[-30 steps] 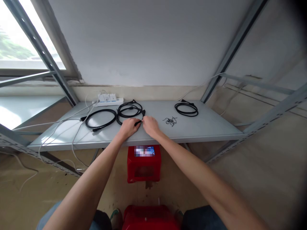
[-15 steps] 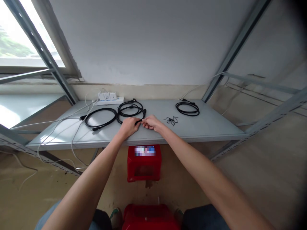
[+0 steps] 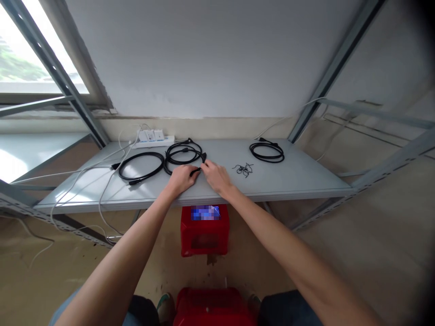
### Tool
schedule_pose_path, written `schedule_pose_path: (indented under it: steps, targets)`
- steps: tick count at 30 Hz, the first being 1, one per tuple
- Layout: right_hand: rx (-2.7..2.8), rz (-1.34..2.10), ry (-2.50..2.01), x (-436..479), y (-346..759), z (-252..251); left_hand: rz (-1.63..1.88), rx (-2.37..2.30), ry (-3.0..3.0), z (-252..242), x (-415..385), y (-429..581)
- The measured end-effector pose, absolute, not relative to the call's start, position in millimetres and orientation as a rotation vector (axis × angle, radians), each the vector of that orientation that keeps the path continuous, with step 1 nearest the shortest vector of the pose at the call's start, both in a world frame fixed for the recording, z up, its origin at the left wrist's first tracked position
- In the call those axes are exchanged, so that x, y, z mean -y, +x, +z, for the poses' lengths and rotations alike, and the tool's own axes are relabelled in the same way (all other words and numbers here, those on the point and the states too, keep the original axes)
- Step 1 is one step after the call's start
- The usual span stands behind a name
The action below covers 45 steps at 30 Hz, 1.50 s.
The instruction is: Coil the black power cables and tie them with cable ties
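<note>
Cable (image 3: pixel 195 172) still held; right hand (image 3: pixel 215 175) now knuckles-up.

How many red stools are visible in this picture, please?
2. One red stool shows just below the front edge of the shelf; the other stool is at the bottom middle of the picture, partly cut off. Others could be hidden under the shelf.

One head-worn camera: it is facing forward and down from above, sitting fairly near; shelf (image 3: pixel 299 174) is spanning mid-frame, wall (image 3: pixel 210 59) filling top centre, floor (image 3: pixel 165 258) showing lower down.
</note>
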State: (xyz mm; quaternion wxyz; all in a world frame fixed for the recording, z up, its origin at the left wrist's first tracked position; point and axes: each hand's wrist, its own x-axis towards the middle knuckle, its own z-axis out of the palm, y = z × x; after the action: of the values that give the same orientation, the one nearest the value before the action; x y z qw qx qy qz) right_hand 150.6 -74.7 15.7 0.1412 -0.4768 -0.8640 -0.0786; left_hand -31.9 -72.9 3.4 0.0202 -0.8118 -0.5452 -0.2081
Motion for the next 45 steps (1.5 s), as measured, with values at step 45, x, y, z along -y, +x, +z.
schedule_pose_path:
  steps: [45]
  targets:
    - [1.899,0.648,-1.368,61.5,141.6,7.7,-0.646,1.698,-2.536,2.6,70.1,-33.2]
